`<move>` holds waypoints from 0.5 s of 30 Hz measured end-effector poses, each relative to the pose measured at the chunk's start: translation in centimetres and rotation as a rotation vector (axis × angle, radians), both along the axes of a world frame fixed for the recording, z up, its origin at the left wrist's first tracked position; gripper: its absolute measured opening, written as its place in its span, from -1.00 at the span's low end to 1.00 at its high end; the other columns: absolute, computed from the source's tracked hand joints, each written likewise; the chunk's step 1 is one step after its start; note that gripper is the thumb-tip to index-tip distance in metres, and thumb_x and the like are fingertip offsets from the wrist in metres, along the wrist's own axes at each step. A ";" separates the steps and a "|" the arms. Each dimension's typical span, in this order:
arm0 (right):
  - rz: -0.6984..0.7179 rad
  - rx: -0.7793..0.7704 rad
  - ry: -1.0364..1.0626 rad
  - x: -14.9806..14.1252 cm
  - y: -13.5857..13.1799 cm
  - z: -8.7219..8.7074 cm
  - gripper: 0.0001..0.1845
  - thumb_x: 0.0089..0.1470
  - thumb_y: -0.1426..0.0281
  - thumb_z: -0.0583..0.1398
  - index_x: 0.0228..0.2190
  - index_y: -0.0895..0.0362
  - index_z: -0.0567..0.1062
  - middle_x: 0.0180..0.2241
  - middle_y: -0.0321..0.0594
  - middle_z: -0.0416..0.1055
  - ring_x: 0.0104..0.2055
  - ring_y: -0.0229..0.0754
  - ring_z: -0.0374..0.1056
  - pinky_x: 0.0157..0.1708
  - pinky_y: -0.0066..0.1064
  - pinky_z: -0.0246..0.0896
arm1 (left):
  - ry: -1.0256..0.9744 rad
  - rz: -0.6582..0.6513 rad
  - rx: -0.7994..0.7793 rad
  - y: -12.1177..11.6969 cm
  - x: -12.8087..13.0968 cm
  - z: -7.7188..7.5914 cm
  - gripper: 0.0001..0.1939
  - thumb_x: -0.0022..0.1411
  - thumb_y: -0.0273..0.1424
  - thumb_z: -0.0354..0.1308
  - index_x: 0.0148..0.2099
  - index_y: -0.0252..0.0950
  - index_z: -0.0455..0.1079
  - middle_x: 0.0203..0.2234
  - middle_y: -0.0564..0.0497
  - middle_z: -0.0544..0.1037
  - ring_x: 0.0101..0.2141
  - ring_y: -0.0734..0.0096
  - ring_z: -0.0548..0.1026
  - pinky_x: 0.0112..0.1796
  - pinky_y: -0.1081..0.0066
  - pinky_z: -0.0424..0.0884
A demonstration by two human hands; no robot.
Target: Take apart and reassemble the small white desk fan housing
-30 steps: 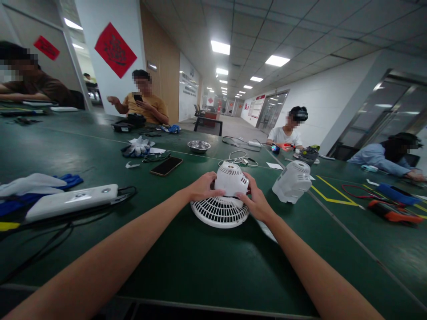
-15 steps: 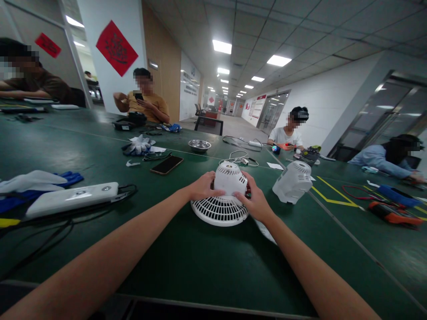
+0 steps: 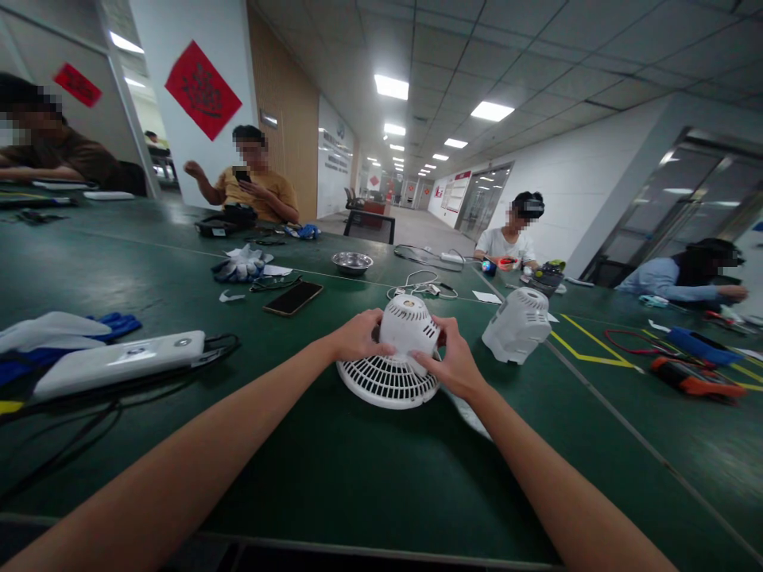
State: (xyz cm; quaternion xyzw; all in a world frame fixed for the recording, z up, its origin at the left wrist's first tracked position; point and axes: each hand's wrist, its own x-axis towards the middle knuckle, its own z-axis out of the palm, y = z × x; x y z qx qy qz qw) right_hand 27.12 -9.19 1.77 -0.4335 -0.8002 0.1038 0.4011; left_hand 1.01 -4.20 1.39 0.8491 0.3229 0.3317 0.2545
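A white fan head (image 3: 390,380) lies grille-down on the green table, its slotted motor housing (image 3: 408,322) pointing up. My left hand (image 3: 359,335) grips the housing from the left, thumb across its front. From the right, my right hand (image 3: 454,359) is closed around the same housing, thumb pressed low on it. The far fingers of both hands are partly hidden behind the housing. A white vented plastic base (image 3: 517,327) stands a little to the right of my right hand. Part of a pale flat piece (image 3: 474,415) shows beside my right forearm.
A phone (image 3: 293,299), a metal bowl (image 3: 351,263) and a white cable (image 3: 424,284) lie beyond my hands. A white power bank-like box (image 3: 122,364) and gloves (image 3: 65,330) are at left. An orange multimeter (image 3: 696,380) lies right. Several people sit around the table.
The whole view has shifted slightly. Both hands keep their hold on the fan's housing, with little visible movement. Across the table, a person's raised hand has moved outward.
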 end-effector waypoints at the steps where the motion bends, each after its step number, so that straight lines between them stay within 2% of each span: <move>1: -0.004 0.009 -0.023 0.0 -0.1 0.1 -0.28 0.01 0.15 0.34 0.11 0.09 0.21 -0.09 -0.08 0.40 -0.16 -0.01 0.41 -0.13 -0.10 0.37 | -0.012 -0.008 -0.005 0.0 -0.1 0.1 -0.28 0.08 -0.11 0.32 0.22 -0.33 0.30 0.08 -0.27 0.49 0.03 -0.02 0.49 0.01 0.03 0.40; 3: 0.042 -0.021 -0.045 -0.1 -0.5 0.2 -0.22 0.06 0.13 0.31 0.18 0.08 0.12 -0.19 -0.13 0.45 -0.28 -0.04 0.43 -0.21 -0.13 0.37 | -0.044 -0.028 -0.002 -0.1 -0.2 0.3 -0.31 0.15 -0.17 0.27 0.27 -0.30 0.25 0.09 -0.24 0.49 0.05 0.01 0.49 0.06 0.01 0.37; 5: 0.116 -0.073 -0.030 -0.3 -0.8 0.3 -0.12 0.10 0.13 0.28 0.27 0.05 -0.03 -0.23 -0.17 0.50 -0.35 -0.06 0.44 -0.27 -0.15 0.38 | -0.072 -0.065 0.009 -0.4 -0.2 0.4 -0.26 0.16 -0.19 0.26 0.33 -0.26 0.18 0.14 -0.23 0.46 0.12 -0.02 0.44 0.13 -0.05 0.30; 9: 0.195 -0.117 -0.012 -0.4 -0.9 0.5 -0.04 0.13 0.21 0.23 0.36 0.00 -0.18 -0.23 -0.20 0.53 -0.34 -0.05 0.47 -0.24 -0.15 0.40 | -0.102 -0.150 -0.025 -1.1 0.5 0.3 0.06 0.10 -0.12 0.30 0.47 -0.23 -0.19 0.29 -0.30 0.26 0.23 -0.17 0.30 0.18 -0.13 0.21; 12: 0.225 -0.150 -0.060 0.2 -0.6 0.6 0.00 0.09 0.29 0.23 0.38 0.00 -0.20 -0.29 -0.24 0.52 -0.39 -0.09 0.44 -0.29 -0.19 0.39 | -0.044 -0.086 0.026 -1.7 1.3 0.1 0.29 0.01 -0.07 0.38 0.49 -0.22 -0.43 0.34 -0.36 0.14 0.26 -0.27 0.23 0.20 -0.17 0.16; 15: 0.232 -0.163 -0.068 0.7 -0.4 0.8 0.03 0.03 0.36 0.23 0.38 0.01 -0.19 -0.35 -0.29 0.51 -0.43 -0.12 0.42 -0.32 -0.23 0.37 | -0.011 -0.010 0.104 -2.4 1.8 0.1 0.36 -0.03 -0.06 0.40 0.48 -0.20 -0.52 0.36 -0.38 0.06 0.24 -0.31 0.24 0.20 -0.19 0.15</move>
